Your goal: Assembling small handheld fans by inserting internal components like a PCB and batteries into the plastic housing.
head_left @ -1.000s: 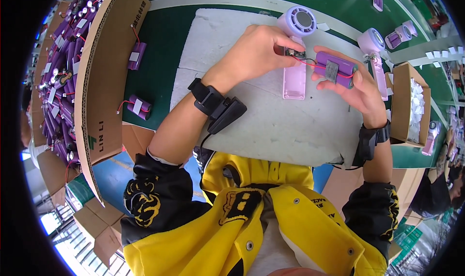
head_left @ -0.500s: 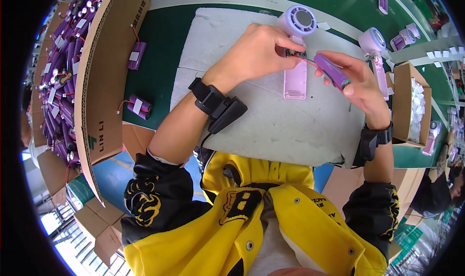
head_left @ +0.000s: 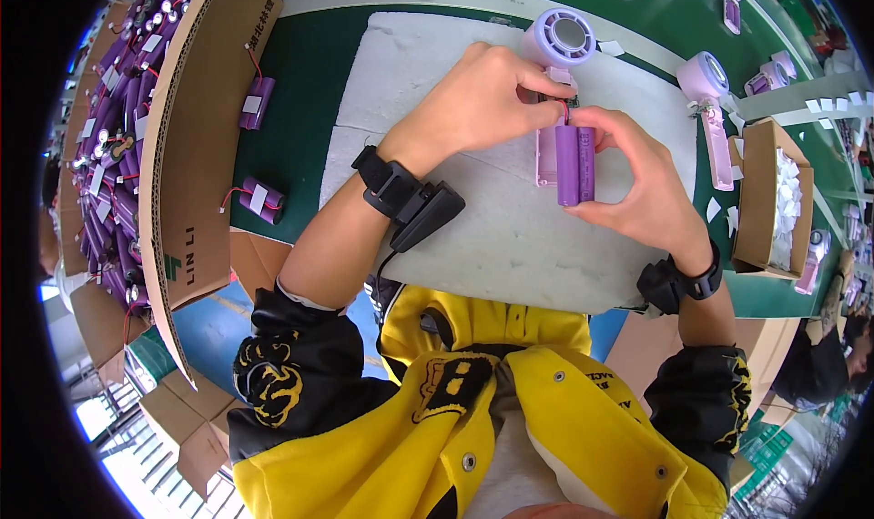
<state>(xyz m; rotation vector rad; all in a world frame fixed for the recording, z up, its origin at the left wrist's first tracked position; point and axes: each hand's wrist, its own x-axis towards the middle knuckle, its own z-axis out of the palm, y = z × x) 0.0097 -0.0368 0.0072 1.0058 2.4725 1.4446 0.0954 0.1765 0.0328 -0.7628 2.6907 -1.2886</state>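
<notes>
A lilac handheld fan (head_left: 561, 38) lies on the pale mat (head_left: 437, 218), round head at the far end and its open handle shell (head_left: 545, 159) toward me. My left hand (head_left: 492, 96) pinches the small dark circuit board (head_left: 572, 102) at the fan's neck; the fingers hide most of it. Between thumb and fingers, my right hand (head_left: 642, 173) grips a battery pack (head_left: 574, 164) of two purple cells side by side. It is held lengthwise over the handle shell and covers much of it. Short red wires (head_left: 565, 111) run from the pack's far end toward the board.
On the left stands a tall cardboard box (head_left: 205, 146) heaped with purple battery packs (head_left: 114, 137). Two loose packs (head_left: 261, 200) lie beside it. To the right are another lilac fan (head_left: 703, 77), a small carton (head_left: 760, 196) of white pieces, and scattered white slips (head_left: 713, 209).
My right hand has moved left and turned the battery pack from slanted to lengthwise, bringing it over the handle shell. My left hand stays at the board. Fans on the right have shifted slightly.
</notes>
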